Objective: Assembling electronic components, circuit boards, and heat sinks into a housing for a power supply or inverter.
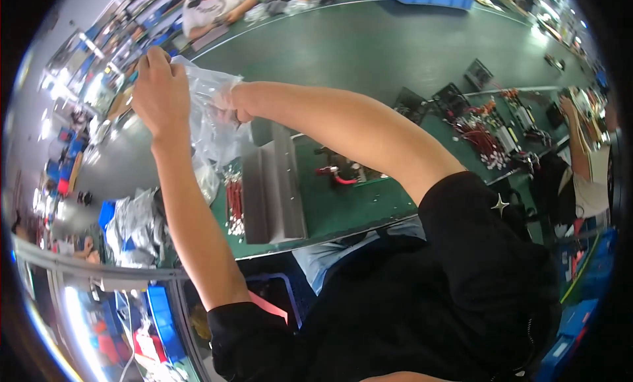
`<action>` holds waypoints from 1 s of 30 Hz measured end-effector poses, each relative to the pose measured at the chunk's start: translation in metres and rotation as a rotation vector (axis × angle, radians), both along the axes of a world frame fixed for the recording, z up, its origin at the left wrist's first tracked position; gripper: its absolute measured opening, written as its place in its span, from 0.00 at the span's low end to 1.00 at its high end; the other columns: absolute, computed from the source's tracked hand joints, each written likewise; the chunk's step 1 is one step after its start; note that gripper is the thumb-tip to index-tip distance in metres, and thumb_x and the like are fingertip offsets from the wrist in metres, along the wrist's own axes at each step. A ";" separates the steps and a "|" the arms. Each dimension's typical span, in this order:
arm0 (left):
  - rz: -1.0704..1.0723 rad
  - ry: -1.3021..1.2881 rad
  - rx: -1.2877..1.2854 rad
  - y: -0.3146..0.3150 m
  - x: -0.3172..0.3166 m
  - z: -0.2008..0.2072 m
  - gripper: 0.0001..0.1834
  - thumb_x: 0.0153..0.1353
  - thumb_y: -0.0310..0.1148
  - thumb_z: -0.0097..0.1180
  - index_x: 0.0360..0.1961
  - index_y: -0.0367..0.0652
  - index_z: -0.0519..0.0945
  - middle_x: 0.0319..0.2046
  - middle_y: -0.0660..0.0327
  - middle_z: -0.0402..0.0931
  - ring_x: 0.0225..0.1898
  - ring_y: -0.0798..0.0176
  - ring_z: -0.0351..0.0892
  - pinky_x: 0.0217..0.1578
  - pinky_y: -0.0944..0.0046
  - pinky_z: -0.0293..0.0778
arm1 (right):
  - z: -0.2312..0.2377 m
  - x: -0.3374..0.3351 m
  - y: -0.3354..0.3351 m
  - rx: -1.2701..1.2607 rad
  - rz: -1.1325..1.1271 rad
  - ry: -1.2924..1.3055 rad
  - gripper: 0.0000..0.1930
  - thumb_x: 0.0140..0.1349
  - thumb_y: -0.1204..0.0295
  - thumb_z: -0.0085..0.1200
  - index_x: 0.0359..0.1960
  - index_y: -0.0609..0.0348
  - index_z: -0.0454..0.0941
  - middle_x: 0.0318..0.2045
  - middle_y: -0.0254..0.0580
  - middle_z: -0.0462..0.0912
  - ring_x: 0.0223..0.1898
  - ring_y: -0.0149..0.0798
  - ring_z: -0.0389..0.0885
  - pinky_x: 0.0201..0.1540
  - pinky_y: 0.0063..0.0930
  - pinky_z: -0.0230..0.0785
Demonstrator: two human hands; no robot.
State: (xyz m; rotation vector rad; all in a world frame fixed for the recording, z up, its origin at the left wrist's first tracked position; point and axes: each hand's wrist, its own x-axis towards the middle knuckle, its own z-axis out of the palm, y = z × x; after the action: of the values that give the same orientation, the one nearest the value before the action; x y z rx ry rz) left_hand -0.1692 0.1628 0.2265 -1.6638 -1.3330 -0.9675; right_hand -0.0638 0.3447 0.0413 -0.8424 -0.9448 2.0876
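Note:
A clear plastic bag [221, 136] is held up over the far left part of the green table. My left hand [163, 88] is closed on the bag's upper left edge. My right arm reaches across to it, and my right hand [231, 106] is partly inside the bag, fingers curled. Wrinkled plastic blurs those fingers, and what they hold cannot be made out. Below the bag stands a long grey channel-shaped piece [273, 191]. Red wires with white connectors [235, 200] lie along its left side.
Right of the grey piece, a circuit board with a thick red wire [344, 179] is partly behind my right arm. Farther right lie wire bundles [484, 141] and black fans [451, 99]. A pile of grey plastic bags [137, 227] sits left. Co-workers sit at far left [214, 12] and right [580, 144].

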 end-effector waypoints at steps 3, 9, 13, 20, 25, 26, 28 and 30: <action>-0.011 0.090 -0.022 0.005 0.000 -0.007 0.07 0.61 0.31 0.56 0.39 0.45 0.72 0.39 0.55 0.78 0.35 0.44 0.83 0.31 0.46 0.77 | 0.096 0.025 -0.113 0.159 0.577 -0.527 0.12 0.72 0.64 0.52 0.33 0.57 0.78 0.16 0.29 0.68 0.09 0.21 0.51 0.10 0.18 0.44; -0.163 0.137 -0.117 0.036 0.105 0.015 0.08 0.62 0.33 0.54 0.40 0.44 0.73 0.40 0.53 0.80 0.40 0.42 0.83 0.37 0.44 0.78 | 0.123 0.166 -0.145 0.088 0.225 -0.369 0.10 0.73 0.69 0.49 0.38 0.61 0.79 0.23 0.28 0.74 0.12 0.16 0.56 0.08 0.09 0.47; -0.167 0.232 -0.126 0.059 0.123 0.029 0.12 0.62 0.37 0.55 0.43 0.43 0.77 0.38 0.53 0.82 0.41 0.41 0.83 0.39 0.45 0.77 | 0.123 0.218 -0.138 -0.032 0.071 -0.132 0.09 0.72 0.69 0.47 0.38 0.62 0.77 0.24 0.29 0.73 0.13 0.15 0.58 0.08 0.09 0.49; -0.152 0.195 -0.287 0.092 0.101 0.059 0.20 0.64 0.49 0.55 0.49 0.47 0.81 0.45 0.53 0.84 0.47 0.46 0.83 0.48 0.52 0.76 | 0.047 0.352 -0.157 0.012 0.088 -0.006 0.10 0.68 0.67 0.55 0.44 0.59 0.79 0.36 0.35 0.77 0.29 0.32 0.72 0.27 0.25 0.65; -0.600 0.088 -0.309 0.120 0.132 0.078 0.23 0.65 0.49 0.58 0.52 0.42 0.83 0.40 0.59 0.84 0.39 0.59 0.82 0.44 0.60 0.75 | -0.040 0.390 -0.318 0.439 -0.894 -0.886 0.15 0.71 0.60 0.53 0.38 0.60 0.81 0.20 0.28 0.75 0.19 0.25 0.70 0.21 0.22 0.61; -0.666 0.067 -0.319 0.123 0.131 0.076 0.23 0.65 0.49 0.59 0.52 0.41 0.83 0.39 0.61 0.84 0.38 0.62 0.82 0.43 0.62 0.75 | -0.052 0.378 -0.331 0.545 -0.899 -1.070 0.13 0.71 0.62 0.53 0.40 0.62 0.80 0.21 0.36 0.80 0.21 0.27 0.75 0.25 0.28 0.68; -0.615 -0.029 -0.437 0.111 0.144 0.072 0.23 0.63 0.47 0.60 0.52 0.41 0.83 0.37 0.63 0.83 0.36 0.66 0.80 0.41 0.64 0.74 | -0.086 0.369 -0.344 0.724 -0.926 -1.199 0.11 0.71 0.66 0.55 0.41 0.62 0.79 0.26 0.44 0.82 0.26 0.40 0.82 0.32 0.34 0.73; -0.549 -0.121 -0.536 0.098 0.159 0.075 0.23 0.61 0.45 0.62 0.52 0.41 0.84 0.36 0.66 0.83 0.35 0.70 0.78 0.40 0.66 0.73 | -0.111 0.376 -0.346 1.036 -0.899 -1.506 0.10 0.68 0.67 0.56 0.45 0.58 0.79 0.38 0.46 0.83 0.42 0.46 0.83 0.44 0.37 0.73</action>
State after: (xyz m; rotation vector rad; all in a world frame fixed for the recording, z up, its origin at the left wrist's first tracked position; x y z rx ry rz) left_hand -0.0099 0.2611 0.3013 -2.5035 -1.3120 -1.0865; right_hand 0.3127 -0.0018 -0.0692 -1.6846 -1.6051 -0.1748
